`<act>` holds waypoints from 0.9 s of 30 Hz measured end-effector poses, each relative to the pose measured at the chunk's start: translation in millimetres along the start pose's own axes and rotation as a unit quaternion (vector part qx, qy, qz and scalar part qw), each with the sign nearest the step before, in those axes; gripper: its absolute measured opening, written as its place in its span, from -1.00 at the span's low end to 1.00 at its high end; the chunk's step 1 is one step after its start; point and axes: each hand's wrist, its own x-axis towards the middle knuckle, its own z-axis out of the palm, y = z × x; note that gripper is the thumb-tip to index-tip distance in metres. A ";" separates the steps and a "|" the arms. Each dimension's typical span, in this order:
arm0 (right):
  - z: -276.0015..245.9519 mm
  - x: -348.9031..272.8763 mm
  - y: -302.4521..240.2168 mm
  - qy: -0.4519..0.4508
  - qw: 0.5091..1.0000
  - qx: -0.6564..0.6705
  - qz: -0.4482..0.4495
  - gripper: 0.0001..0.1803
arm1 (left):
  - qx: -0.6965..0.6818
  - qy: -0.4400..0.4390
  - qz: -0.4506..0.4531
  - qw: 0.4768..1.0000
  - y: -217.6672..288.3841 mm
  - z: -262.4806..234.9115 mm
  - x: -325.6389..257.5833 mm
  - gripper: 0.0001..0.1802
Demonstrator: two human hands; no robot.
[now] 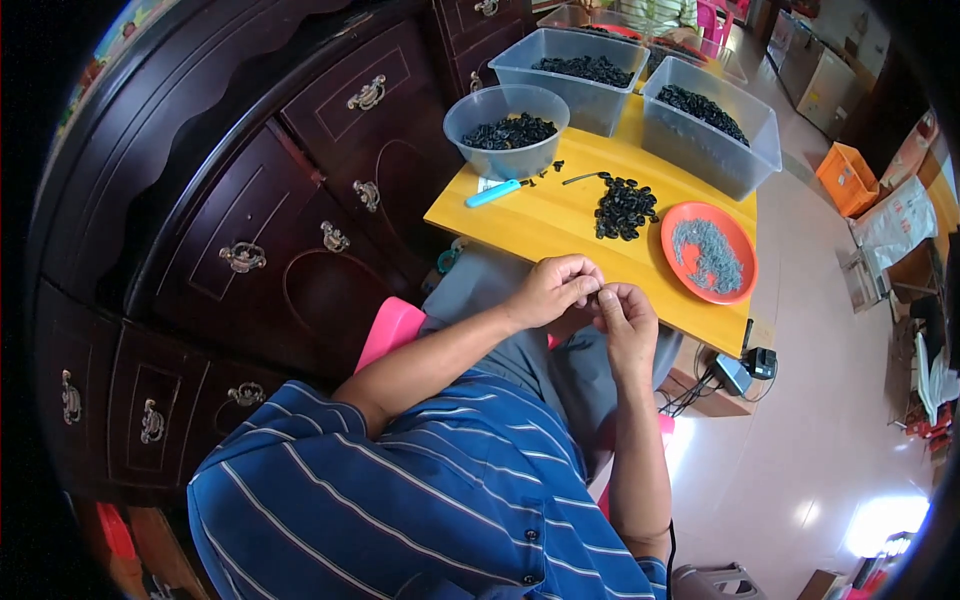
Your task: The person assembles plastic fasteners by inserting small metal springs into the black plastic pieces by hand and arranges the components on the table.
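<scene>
Between the pinching fingertips of the left hand (556, 292) and right hand (630, 325), by the near edge of the table (540, 215), is a small dark piece (595, 296), too hidden for its long axis to show. Straight beyond lies the black pile (625, 210); farther right, the orange dish (683, 276), nearer the right hand.

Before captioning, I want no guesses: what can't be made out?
Head view:
- Anything between bare left hand and bare right hand: covered by fingers.
- Inside floor of round translucent plastic bowl: under glossy black pieces.
- Grey shreds on round orange plate: too small.
- Pale-clothed person: cut by top edge.
</scene>
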 end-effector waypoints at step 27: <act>0.1 -1.8 2.5 0.006 0.998 0.064 0.019 -0.86 | 0.052 0.073 0.041 0.995 7.2 10.2 1.5 -0.98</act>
